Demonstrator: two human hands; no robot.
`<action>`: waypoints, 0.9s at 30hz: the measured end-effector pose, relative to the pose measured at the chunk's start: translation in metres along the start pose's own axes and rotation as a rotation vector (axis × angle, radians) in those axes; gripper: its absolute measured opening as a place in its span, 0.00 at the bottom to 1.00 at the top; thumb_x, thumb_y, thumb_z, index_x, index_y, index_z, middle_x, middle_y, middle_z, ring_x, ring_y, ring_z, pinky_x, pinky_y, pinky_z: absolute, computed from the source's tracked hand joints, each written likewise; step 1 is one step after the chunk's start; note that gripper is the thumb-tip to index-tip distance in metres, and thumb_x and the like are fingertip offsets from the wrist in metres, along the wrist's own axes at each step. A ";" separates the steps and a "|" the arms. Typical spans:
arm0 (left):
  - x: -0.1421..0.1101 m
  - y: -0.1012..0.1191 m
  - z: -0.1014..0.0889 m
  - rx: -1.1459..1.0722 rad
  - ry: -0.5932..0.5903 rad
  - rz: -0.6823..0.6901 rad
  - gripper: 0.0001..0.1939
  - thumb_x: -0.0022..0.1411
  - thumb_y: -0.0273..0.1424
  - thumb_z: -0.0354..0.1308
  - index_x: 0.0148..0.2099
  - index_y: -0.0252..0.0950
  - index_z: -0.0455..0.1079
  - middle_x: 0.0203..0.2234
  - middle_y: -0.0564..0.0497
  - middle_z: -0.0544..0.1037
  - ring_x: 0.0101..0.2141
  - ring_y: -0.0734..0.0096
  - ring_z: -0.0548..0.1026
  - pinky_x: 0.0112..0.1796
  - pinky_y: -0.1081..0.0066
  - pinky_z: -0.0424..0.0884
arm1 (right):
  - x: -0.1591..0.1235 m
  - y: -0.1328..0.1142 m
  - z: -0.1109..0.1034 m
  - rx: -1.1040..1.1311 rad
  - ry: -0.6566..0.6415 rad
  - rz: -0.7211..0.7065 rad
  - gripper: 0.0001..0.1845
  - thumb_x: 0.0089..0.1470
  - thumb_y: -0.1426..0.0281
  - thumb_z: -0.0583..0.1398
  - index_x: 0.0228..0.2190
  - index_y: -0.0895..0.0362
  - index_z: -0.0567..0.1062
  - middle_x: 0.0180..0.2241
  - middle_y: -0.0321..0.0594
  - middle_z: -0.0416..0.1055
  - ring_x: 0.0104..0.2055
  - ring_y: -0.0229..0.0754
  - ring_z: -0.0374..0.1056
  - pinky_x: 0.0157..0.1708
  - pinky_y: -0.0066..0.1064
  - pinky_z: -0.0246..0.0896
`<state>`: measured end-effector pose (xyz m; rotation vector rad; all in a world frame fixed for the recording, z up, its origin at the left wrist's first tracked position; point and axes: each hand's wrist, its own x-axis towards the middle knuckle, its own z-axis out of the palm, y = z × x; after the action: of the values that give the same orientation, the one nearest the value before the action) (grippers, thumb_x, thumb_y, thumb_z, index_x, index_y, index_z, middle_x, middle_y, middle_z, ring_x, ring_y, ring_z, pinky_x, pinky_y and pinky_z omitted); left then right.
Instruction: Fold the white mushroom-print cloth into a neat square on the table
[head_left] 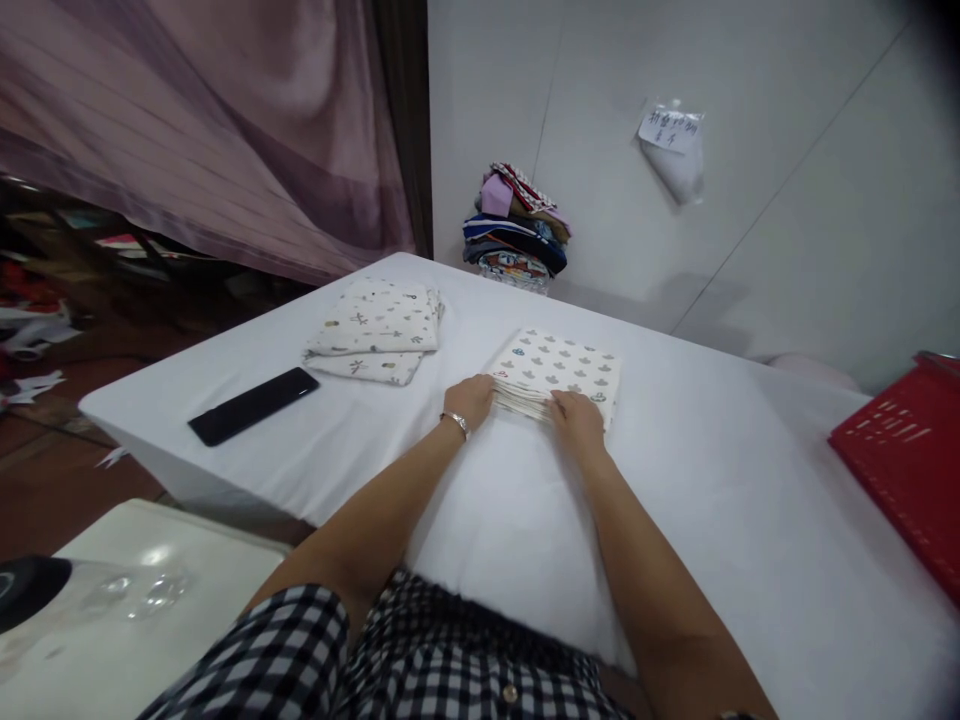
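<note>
A folded white cloth [562, 360] with rows of small grey printed shapes and a few coloured ones lies on the white-covered table [720, 500]. Its near edge shows several stacked layers. My left hand [472, 402], with a silver bracelet at the wrist, grips the near left corner. Closed over the near edge, further right, is my right hand [580, 420]; its fingertips rest on the cloth's top and the thumb is hidden. To the left lies a second folded white cloth [379, 330] with small printed plants, untouched.
A black phone [255, 405] lies near the table's left edge. Folded clothes [517, 225] are stacked beyond the far edge by the wall. On the right stands a red plastic basket [907, 440]. A white stool or small table [217, 570] holds a clear bottle [112, 595] at lower left.
</note>
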<state>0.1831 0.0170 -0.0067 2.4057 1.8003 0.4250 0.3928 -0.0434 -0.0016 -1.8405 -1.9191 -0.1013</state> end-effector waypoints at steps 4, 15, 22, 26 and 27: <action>0.001 0.001 0.001 0.096 0.000 0.148 0.13 0.64 0.27 0.42 0.46 0.38 0.66 0.41 0.47 0.73 0.42 0.65 0.71 0.36 0.68 0.65 | 0.002 -0.002 -0.001 -0.037 -0.033 0.035 0.17 0.61 0.63 0.50 0.44 0.54 0.73 0.38 0.41 0.73 0.41 0.43 0.65 0.39 0.30 0.53; 0.010 -0.002 -0.006 0.110 0.040 0.299 0.12 0.64 0.28 0.43 0.42 0.36 0.69 0.37 0.45 0.73 0.40 0.65 0.71 0.34 0.69 0.64 | 0.000 -0.004 -0.003 -0.067 -0.069 -0.003 0.17 0.61 0.63 0.48 0.43 0.54 0.73 0.41 0.43 0.72 0.42 0.44 0.64 0.41 0.31 0.53; 0.013 -0.004 -0.009 -0.040 0.074 0.249 0.10 0.63 0.32 0.46 0.40 0.39 0.68 0.37 0.50 0.74 0.39 0.70 0.72 0.32 0.72 0.63 | -0.002 -0.020 0.003 -0.113 -0.007 -0.168 0.24 0.56 0.65 0.54 0.53 0.58 0.63 0.53 0.48 0.65 0.53 0.48 0.58 0.51 0.38 0.47; 0.014 -0.005 -0.011 -0.070 0.069 0.247 0.08 0.61 0.32 0.48 0.38 0.39 0.68 0.37 0.52 0.74 0.38 0.71 0.72 0.31 0.72 0.62 | 0.003 -0.032 0.012 -0.124 -0.006 -0.208 0.22 0.56 0.68 0.53 0.53 0.58 0.63 0.55 0.49 0.62 0.55 0.48 0.55 0.51 0.38 0.46; 0.014 -0.005 -0.012 -0.075 0.066 0.245 0.07 0.61 0.31 0.48 0.37 0.39 0.68 0.37 0.53 0.74 0.38 0.71 0.72 0.31 0.72 0.62 | 0.004 -0.034 0.013 -0.122 -0.012 -0.207 0.21 0.56 0.68 0.53 0.52 0.58 0.63 0.54 0.49 0.63 0.54 0.48 0.56 0.51 0.38 0.46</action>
<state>0.1791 0.0311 0.0056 2.5955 1.4870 0.5898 0.3567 -0.0377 -0.0024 -1.7153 -2.1495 -0.2813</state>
